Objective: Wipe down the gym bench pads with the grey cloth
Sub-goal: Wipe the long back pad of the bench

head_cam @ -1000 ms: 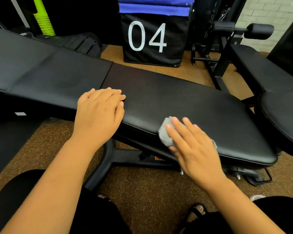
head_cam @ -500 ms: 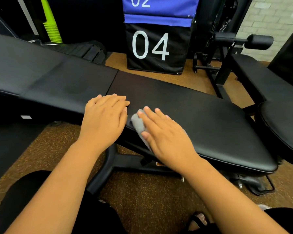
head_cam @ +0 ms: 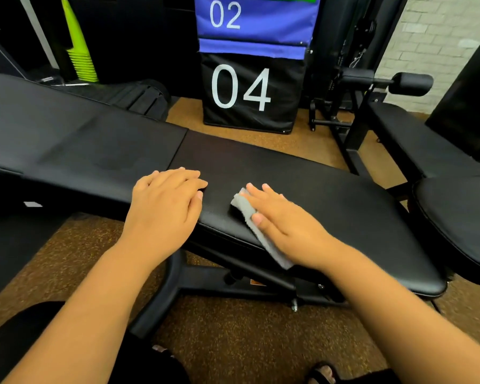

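A black gym bench runs across the view, with a seat pad (head_cam: 330, 200) on the right and a longer back pad (head_cam: 81, 151) on the left. My right hand (head_cam: 286, 225) lies flat on the grey cloth (head_cam: 250, 217), pressing it against the seat pad's near edge; most of the cloth is hidden under the palm. My left hand (head_cam: 166, 206) rests flat on the bench at the seam between the two pads, fingers together, holding nothing.
A black box marked 04 (head_cam: 244, 90) with a blue 02 box (head_cam: 250, 20) on top stands behind the bench. A second black bench (head_cam: 455, 217) and a machine with a roller pad (head_cam: 410, 84) are on the right. Green cones (head_cam: 81, 51) stand at the back left.
My right hand slid the cloth left along the seat pad toward my left hand, then shifted slightly right and further onto the pad. My left hand stayed in place.
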Tool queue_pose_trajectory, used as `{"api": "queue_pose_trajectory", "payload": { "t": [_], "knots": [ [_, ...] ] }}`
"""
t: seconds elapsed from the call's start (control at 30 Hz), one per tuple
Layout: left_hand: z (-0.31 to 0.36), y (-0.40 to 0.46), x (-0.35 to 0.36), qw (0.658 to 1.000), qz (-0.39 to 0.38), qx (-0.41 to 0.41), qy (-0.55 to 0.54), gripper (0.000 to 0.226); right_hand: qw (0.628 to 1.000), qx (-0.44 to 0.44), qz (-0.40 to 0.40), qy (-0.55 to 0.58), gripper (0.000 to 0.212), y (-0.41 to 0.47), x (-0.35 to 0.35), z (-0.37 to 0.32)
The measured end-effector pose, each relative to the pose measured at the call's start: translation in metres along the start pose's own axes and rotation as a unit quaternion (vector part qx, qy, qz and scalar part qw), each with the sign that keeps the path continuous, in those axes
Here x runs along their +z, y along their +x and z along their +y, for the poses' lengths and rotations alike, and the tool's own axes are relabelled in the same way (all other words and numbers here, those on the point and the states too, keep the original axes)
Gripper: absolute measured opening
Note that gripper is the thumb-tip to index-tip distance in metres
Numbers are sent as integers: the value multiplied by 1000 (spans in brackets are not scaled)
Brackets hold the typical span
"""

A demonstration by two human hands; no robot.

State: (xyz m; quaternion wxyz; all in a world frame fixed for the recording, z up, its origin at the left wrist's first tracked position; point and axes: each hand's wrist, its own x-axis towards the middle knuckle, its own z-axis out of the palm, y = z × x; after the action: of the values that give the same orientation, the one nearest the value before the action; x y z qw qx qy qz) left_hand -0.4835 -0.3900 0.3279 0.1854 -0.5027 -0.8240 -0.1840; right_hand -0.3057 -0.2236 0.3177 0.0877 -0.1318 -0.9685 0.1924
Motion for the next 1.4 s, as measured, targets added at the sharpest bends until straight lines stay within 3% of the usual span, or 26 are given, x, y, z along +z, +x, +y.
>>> {"api": "queue_pose_trajectory", "payload": {
  "t": [0.17, 0.23, 0.43, 0.5, 0.77, 0.83, 0.97, 1.07, 1.13, 1.27, 1.33, 1.4],
  "knots": [
    [0, 6, -12, 994, 16, -34, -105, 31, 992, 123, 6, 20, 50, 34, -14, 50],
    [-7, 9, -19, 993, 34, -37, -107, 32, 991, 133, 2, -2, 50, 41, -13, 45],
    [-39, 27, -30, 996, 16, -84, -22, 27, 997, -56, -5, -53, 51, 27, 3, -28],
    [-46, 30, -29, 995, -5, -95, -8, 28, 997, -71, -21, -29, 51, 29, 1, -21],
    [-46, 27, -23, 997, -7, -79, 26, 32, 987, 160, -6, 23, 50, 79, -19, 62],
    [-46, 26, -21, 997, -1, -76, 26, 32, 992, 129, -15, -9, 51, 84, -15, 40],
    [-46, 26, -19, 997, 10, -76, 17, 35, 998, -40, -15, -44, 52, 69, 1, -35],
    [-46, 26, -19, 997, 16, -79, 11, 34, 994, -106, -39, -12, 53, 69, 4, -38],
    [-45, 26, -19, 996, 15, -82, 11, 35, 997, -71, -39, 18, 52, 87, 0, -14],
    [-46, 26, -19, 996, 18, -85, 11, 36, 997, 78, -16, 16, 50, 127, -13, 28],
    [-46, 26, -17, 996, 23, -89, 9, 36, 995, 93, -18, -17, 50, 134, -14, 24],
    [-46, 27, -16, 996, 23, -90, 8, 35, 997, 51, -17, -47, 50, 130, -10, 1]
  ]
}}
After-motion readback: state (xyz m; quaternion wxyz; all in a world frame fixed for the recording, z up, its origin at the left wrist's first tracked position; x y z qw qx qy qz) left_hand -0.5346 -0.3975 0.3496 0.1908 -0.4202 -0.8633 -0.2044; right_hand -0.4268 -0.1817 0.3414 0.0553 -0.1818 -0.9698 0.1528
